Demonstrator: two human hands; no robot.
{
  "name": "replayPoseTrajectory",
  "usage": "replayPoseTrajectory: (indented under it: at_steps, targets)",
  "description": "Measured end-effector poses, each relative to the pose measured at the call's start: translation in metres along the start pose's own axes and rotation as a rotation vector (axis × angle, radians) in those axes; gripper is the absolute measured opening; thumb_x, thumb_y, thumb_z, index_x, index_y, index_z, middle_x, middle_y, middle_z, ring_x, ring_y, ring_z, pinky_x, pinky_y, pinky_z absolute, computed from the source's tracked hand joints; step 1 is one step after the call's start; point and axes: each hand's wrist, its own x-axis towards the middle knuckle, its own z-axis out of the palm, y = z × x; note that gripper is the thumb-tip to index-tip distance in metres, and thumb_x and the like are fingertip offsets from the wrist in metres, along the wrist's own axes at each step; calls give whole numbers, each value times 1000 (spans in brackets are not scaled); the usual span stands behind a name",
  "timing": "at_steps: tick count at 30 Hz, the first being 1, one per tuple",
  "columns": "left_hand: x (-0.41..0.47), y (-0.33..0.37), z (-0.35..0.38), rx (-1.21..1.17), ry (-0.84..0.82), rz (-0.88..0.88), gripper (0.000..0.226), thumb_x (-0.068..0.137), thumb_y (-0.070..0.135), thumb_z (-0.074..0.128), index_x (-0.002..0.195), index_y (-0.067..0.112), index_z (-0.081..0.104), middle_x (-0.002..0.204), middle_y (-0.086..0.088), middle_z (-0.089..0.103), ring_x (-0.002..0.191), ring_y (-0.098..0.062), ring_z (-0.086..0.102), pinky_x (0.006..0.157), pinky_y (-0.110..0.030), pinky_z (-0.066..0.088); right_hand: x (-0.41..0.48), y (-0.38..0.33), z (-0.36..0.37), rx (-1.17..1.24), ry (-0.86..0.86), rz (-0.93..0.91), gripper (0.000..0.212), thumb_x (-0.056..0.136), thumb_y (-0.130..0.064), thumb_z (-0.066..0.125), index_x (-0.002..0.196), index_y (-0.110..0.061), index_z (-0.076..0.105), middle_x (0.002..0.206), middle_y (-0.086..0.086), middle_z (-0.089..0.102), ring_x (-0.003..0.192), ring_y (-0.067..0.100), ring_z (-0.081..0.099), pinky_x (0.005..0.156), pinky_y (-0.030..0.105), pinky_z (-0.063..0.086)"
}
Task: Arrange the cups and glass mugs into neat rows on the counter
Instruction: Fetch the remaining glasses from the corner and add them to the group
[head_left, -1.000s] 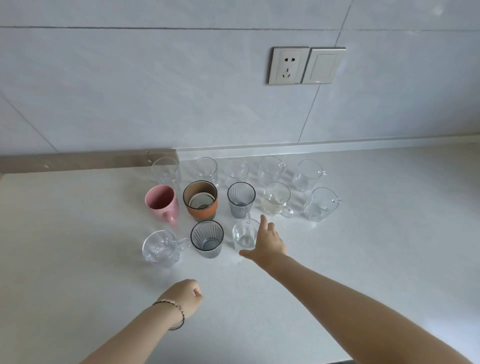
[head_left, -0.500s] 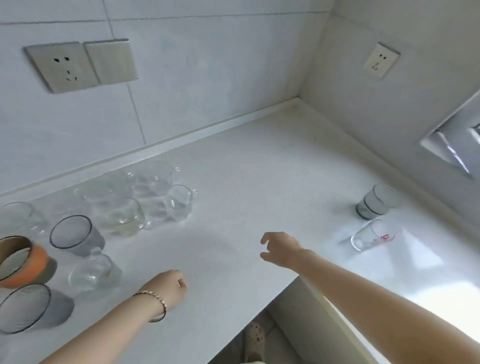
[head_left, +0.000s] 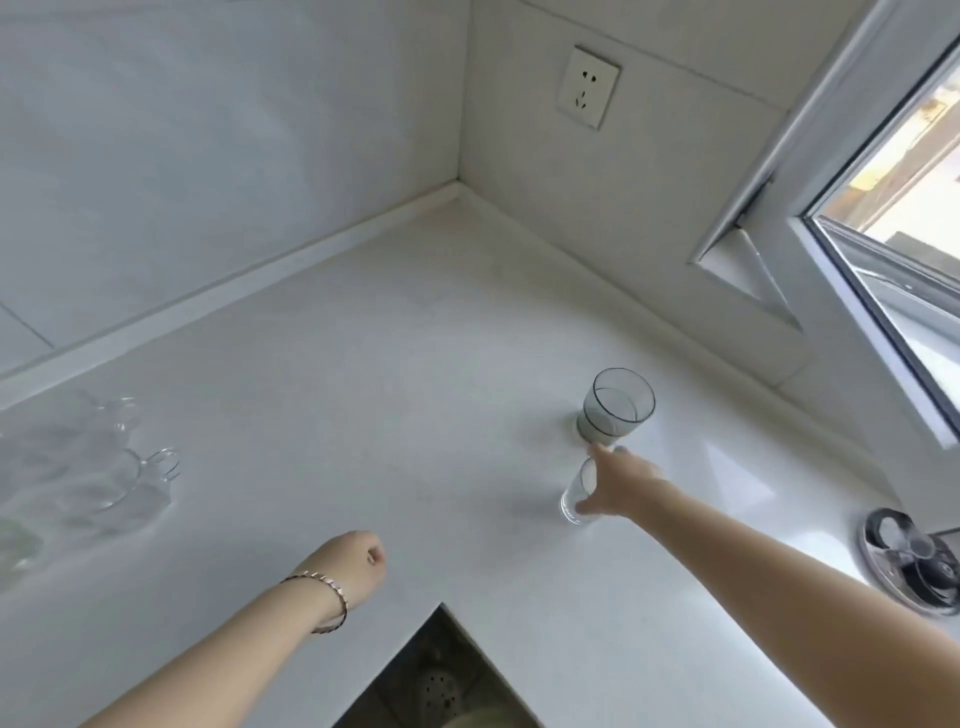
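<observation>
On the white counter my right hand reaches far right, thumb and fingers wrapped around a small clear glass. Just behind it stands a grey tinted glass, upright and untouched. My left hand, with a bracelet on its wrist, hovers in a fist over the counter's front part and holds nothing. Several clear glass mugs stand blurred at the left edge; the remaining cups are out of view.
The counter turns a corner, with its inner front edge close to my left hand and floor below. A wall socket sits above the corner. A window is at the right, a sink drain beside my right forearm.
My view swung right, away from the rows of cups. My right hand left the clear mug in the rows, crossed the counter and closed around the small clear glass. The left fist stayed.
</observation>
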Motion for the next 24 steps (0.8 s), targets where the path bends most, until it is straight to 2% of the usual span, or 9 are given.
replayPoseTrajectory:
  at_steps: [3, 5, 7, 10, 16, 20, 24]
  targets:
    - [4, 6, 0, 13, 2, -32, 31, 89, 18, 44, 60, 30, 44, 70, 13, 51, 84, -20, 60, 79, -28, 49, 12, 5, 4, 30, -25, -39, 64, 76, -32, 67, 130, -15, 37, 126, 9, 48, 103, 29, 55, 74, 28, 38]
    - [7, 2, -2, 8, 8, -65, 31, 89, 19, 44, 61, 30, 44, 70, 13, 52, 88, -21, 63, 80, -30, 49, 17, 2, 2, 19, 20, -68, 62, 76, -35, 66, 129, -16, 40, 123, 8, 51, 104, 28, 58, 72, 27, 38]
    - [6, -5, -6, 9, 21, -110, 31, 90, 18, 43, 61, 29, 44, 69, 14, 51, 84, -19, 60, 76, -27, 45, 19, -6, -4, 0, 56, -96, 62, 76, -38, 64, 129, -18, 40, 122, 7, 51, 104, 27, 60, 69, 27, 38]
    - [0, -24, -13, 1, 43, -191, 32, 90, 17, 41, 60, 28, 42, 68, 15, 48, 81, -17, 55, 74, -23, 41, 20, -34, -20, -8, 118, -183, 61, 77, -41, 62, 128, -18, 37, 119, 8, 51, 94, 28, 61, 66, 28, 42]
    - [-34, -83, -33, -114, 103, -359, 32, 89, 14, 41, 60, 28, 40, 81, 6, 54, 84, -17, 51, 76, -23, 39, -2, -144, -39, -40, 195, -489, 63, 79, -48, 61, 129, -20, 35, 122, 7, 51, 100, 30, 62, 69, 29, 42]
    - [-70, -135, -40, -198, 165, -459, 33, 88, 13, 40, 59, 27, 40, 70, 10, 50, 84, -19, 53, 75, -23, 39, -31, -230, -26, -69, 168, -666, 64, 78, -48, 61, 129, -19, 35, 121, 7, 52, 101, 29, 62, 70, 28, 42]
    - [-113, -190, -40, -275, 215, -545, 33, 89, 13, 41, 60, 28, 41, 88, 2, 54, 86, -17, 50, 76, -21, 36, -69, -310, 3, -136, 117, -806, 67, 76, -45, 64, 130, -19, 34, 121, 7, 52, 103, 29, 61, 73, 30, 42]
